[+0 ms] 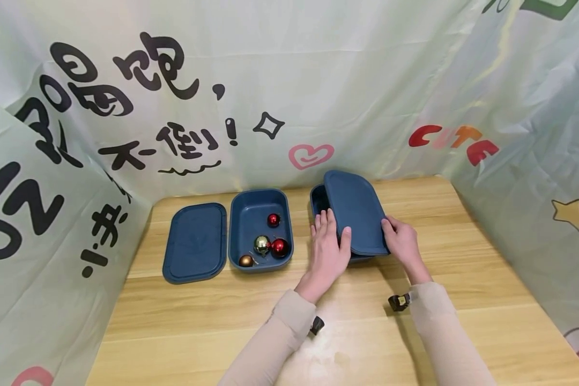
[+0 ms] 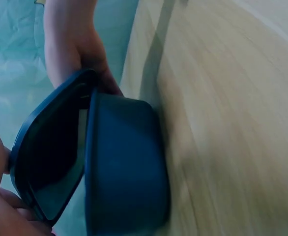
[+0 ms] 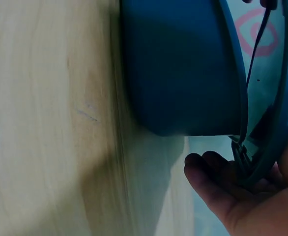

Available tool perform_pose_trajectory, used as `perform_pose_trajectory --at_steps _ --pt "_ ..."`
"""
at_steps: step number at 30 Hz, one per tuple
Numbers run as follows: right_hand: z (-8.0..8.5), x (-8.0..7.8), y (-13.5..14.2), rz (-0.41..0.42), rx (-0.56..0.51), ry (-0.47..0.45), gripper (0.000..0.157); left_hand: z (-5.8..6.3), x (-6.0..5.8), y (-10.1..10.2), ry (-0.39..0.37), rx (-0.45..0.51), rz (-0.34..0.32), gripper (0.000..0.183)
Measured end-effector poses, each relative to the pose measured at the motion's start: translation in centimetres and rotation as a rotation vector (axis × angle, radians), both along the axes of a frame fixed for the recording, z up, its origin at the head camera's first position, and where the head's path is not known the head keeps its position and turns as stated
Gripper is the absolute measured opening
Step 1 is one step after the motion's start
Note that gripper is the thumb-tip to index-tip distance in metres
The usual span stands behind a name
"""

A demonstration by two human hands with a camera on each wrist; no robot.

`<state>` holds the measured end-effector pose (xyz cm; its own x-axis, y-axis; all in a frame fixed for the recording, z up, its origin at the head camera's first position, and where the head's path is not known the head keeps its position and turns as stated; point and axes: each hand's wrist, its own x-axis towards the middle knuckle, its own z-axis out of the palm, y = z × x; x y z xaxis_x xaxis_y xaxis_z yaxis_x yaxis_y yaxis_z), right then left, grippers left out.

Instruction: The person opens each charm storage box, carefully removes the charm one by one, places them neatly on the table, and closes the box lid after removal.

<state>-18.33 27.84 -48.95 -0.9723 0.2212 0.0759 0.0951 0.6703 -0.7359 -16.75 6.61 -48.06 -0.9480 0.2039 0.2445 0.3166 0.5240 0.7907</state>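
A blue lid (image 1: 359, 212) lies tilted over a blue rectangular box (image 2: 127, 162), with a gap between lid and rim along the left side. My right hand (image 1: 401, 242) pinches the lid's front right corner, thumb on top and fingers underneath. Along the lid's left edge, my left hand (image 1: 327, 252) touches it with fingers straight and thumb spread over the top. The right wrist view shows the right fingers (image 3: 213, 179) under the lid's corner, beside the box wall. What the box contains is hidden in shadow.
Left of the hands stands an uncovered blue box (image 1: 261, 206) holding red, gold and bronze ball ornaments (image 1: 262, 245). A second blue lid (image 1: 195, 244) lies flat beside it on the wooden table (image 1: 198, 332). Printed fabric (image 1: 357, 80) hangs behind and at both sides.
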Motion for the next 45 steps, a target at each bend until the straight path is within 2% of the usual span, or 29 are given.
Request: perform_pose_trajectory --at_steps 12,16,21,26,31,33,35,39,42,45 --pt "-0.7 0.4 0.8 -0.047 -0.192 -0.151 0.054 1.9 0.2 1.7 -0.052 0.056 -0.186 0.077" --pt "-1.0 0.6 1.1 -0.048 -0.203 -0.177 0.054 2.4 0.4 2.4 -0.102 0.108 -0.233 0.08" --pt "-1.2 0.7 1.3 -0.064 -0.18 -0.176 0.052 2.6 0.6 3.4 -0.188 0.271 -0.256 0.079" --pt "-0.8 0.7 1.4 -0.03 -0.166 -0.195 0.053 2.6 0.9 4.3 -0.231 0.351 -0.239 0.077" --pt "0.5 0.4 1.9 0.048 -0.046 -0.16 0.056 2.2 1.2 4.9 -0.268 0.326 -0.228 0.076" --pt "1.3 0.1 2.1 0.094 -0.032 -0.139 0.057 2.1 1.2 5.1 -0.267 0.31 -0.229 0.076" --pt "2.4 -0.4 2.0 0.141 -0.079 -0.128 0.058 2.0 1.2 5.2 -0.261 0.296 -0.228 0.076" --pt "4.3 -1.4 1.6 0.219 -0.243 -0.128 0.059 1.9 1.3 5.5 -0.244 0.263 -0.222 0.075" --pt "5.3 -2.3 1.3 0.233 -0.303 -0.127 0.058 1.8 1.3 5.8 -0.211 0.219 -0.215 0.074" --pt "5.9 -2.9 1.1 0.228 -0.312 -0.125 0.057 1.9 1.2 6.0 -0.181 0.193 -0.21 0.073"
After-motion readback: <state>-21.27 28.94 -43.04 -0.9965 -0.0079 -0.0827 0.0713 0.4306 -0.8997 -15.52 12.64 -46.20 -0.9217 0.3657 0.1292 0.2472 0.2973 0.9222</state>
